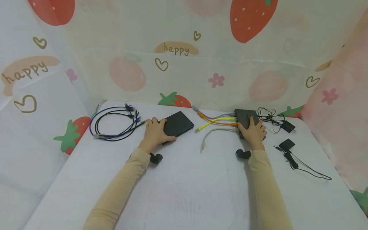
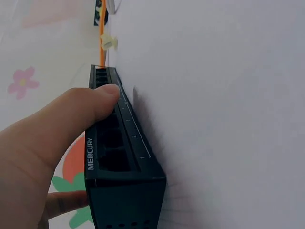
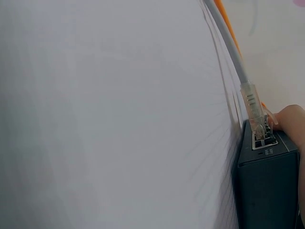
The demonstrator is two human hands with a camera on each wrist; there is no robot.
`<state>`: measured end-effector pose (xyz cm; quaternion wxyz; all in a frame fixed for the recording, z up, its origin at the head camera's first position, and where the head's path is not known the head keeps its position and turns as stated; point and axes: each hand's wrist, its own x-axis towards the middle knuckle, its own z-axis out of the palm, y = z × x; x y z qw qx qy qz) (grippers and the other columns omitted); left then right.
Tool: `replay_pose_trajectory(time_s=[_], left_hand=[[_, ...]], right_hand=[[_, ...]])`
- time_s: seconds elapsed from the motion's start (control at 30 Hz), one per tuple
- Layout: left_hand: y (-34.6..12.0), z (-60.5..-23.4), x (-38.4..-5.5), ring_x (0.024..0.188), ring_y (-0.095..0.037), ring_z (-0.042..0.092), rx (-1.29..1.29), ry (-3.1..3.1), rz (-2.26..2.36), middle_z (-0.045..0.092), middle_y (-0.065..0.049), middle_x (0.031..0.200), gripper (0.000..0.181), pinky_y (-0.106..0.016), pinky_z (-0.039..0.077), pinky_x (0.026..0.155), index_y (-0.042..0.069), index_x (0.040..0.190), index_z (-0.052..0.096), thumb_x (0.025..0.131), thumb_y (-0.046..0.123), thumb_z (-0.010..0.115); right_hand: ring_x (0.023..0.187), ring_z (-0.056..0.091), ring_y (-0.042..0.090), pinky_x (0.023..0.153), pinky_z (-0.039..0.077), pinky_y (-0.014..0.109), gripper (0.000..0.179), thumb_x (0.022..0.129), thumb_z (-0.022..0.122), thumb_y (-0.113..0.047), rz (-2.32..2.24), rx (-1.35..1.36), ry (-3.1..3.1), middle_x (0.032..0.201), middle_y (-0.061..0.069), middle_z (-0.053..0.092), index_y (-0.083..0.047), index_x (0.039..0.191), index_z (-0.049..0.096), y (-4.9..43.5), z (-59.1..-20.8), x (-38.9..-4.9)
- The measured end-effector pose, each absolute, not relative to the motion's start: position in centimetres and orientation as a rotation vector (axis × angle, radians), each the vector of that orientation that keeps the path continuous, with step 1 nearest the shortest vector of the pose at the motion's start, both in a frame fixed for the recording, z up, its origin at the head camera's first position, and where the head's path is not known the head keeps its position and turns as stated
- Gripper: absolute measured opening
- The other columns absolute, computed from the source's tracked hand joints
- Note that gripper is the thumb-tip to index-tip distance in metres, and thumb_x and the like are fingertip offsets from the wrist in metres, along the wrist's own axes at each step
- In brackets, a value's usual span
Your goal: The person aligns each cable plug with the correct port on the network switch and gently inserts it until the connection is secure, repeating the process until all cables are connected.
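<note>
On the left of the head view, my left hand (image 1: 156,132) grips the left end of a flat black network switch (image 1: 180,124). The left wrist view shows the thumb lying across the port side of this MERCURY switch (image 2: 126,200), a finger behind it. My right hand (image 1: 253,133) holds a second black network box (image 1: 244,115) across its top, thumb toward the cable side. Yellow (image 1: 214,122), orange (image 1: 222,123) and grey network cables (image 1: 217,130) run out leftward from that box. A clear plug (image 3: 255,107) sits in one of its ports in the right wrist view.
Coiled blue and black cables (image 1: 97,127) lie left of my left hand. A black power adapter (image 1: 287,126) with tangled cord is behind my right hand's right side; another adapter (image 1: 287,144) with cord lies nearer. A strawberry-print cloth (image 1: 178,76) stands behind the white table (image 1: 195,191).
</note>
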<state>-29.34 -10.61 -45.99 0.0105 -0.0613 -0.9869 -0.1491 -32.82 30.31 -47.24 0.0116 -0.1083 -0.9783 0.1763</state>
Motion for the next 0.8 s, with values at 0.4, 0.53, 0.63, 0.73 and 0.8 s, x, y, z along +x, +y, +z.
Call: replay_pose_trajectory(time_s=[0.4, 0.53, 0.63, 0.73, 0.8], left_hand=[[-12.1, -45.9, -28.1, 0.112, -0.038, 0.035, -0.440, -3.092, -0.537, 0.038, -0.022, 0.125, 0.095, -0.050, 0.035, 0.097, 0.016, 0.137, 0.042, 0.061, 0.064, 0.074], [-12.6, -45.8, -27.7, 0.113, -0.035, 0.035, -0.499, -3.094, -0.581, 0.038, -0.021, 0.127, 0.096, -0.049, 0.038, 0.093, 0.017, 0.138, 0.042, 0.060, 0.063, 0.075], [-12.9, -45.8, -27.4, 0.115, -0.034, 0.034, -0.545, -3.107, -0.601, 0.036, -0.020, 0.129, 0.096, -0.050, 0.038, 0.093, 0.017, 0.138, 0.041, 0.061, 0.062, 0.075], [-13.2, -45.7, -27.2, 0.116, -0.034, 0.033, -0.593, -3.110, -0.619, 0.034, -0.020, 0.130, 0.095, -0.050, 0.039, 0.093, 0.018, 0.139, 0.041, 0.061, 0.061, 0.076], [-13.3, -45.7, -27.3, 0.116, -0.034, 0.033, -0.627, -3.105, -0.630, 0.034, -0.019, 0.131, 0.095, -0.050, 0.039, 0.092, 0.019, 0.139, 0.041, 0.061, 0.060, 0.077]], right_hand=[[0.129, 0.009, 0.059, 0.098, 0.013, 0.068, 0.093, 0.086, 0.034, -0.069, 0.556, -0.322, -3.055, 0.145, 0.038, -0.004, -0.005, 0.148, 0.008, 30.3, -47.0, -32.7], [0.132, 0.005, 0.057, 0.102, 0.006, 0.068, 0.085, 0.089, 0.042, -0.059, 0.572, -0.213, -3.007, 0.145, 0.039, 0.001, 0.000, 0.146, 0.018, 30.2, -46.8, -32.3], [0.134, 0.005, 0.054, 0.103, 0.002, 0.068, 0.070, 0.091, 0.052, -0.044, 0.571, -0.050, -2.920, 0.145, 0.037, 0.010, 0.002, 0.140, 0.032, 29.7, -46.5, -31.5], [0.133, 0.014, 0.051, 0.104, 0.008, 0.065, 0.056, 0.091, 0.058, -0.032, 0.612, 0.121, -2.833, 0.144, 0.032, 0.022, 0.000, 0.134, 0.044, 28.4, -46.1, -30.7], [0.129, 0.026, 0.048, 0.103, 0.018, 0.062, 0.047, 0.090, 0.060, -0.027, 0.646, 0.220, -2.800, 0.139, 0.028, 0.033, -0.001, 0.129, 0.051, 27.2, -45.7, -30.3]])
